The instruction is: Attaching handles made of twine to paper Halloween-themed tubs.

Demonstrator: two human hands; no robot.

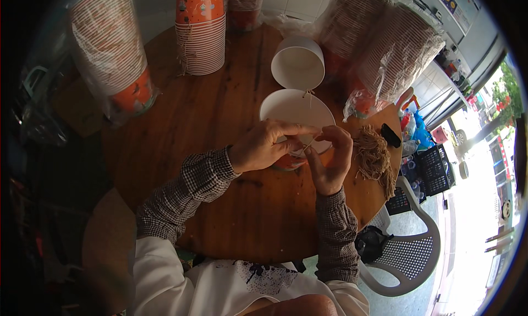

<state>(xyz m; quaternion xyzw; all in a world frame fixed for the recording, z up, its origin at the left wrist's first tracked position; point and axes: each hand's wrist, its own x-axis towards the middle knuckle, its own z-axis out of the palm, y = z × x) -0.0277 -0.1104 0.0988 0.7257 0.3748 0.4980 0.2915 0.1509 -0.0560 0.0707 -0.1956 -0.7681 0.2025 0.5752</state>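
A paper bucket with a white inside (294, 108) and an orange outside stands upright in front of me. Over its near rim my left hand (257, 146) and my right hand (333, 161) meet, fingertips close together. Between them runs a short piece of thin tan string (307, 146), pinched by both hands. A knotted bit of the same string (309, 92) shows at the far rim. My hands hide part of the near wall. Just right of my right hand lies a loose bundle of tan string (373, 154) on the round wooden table (242, 217).
Behind the bucket, a second white paper bucket (298, 64) lies tipped toward me. Tall nested stacks of orange buckets stand at the left (113, 46), centre back (201, 46) and right (399, 52), some wrapped in plastic. A dark object (390, 135) sits near the bundle. A grey plastic chair (410, 255) is at right.
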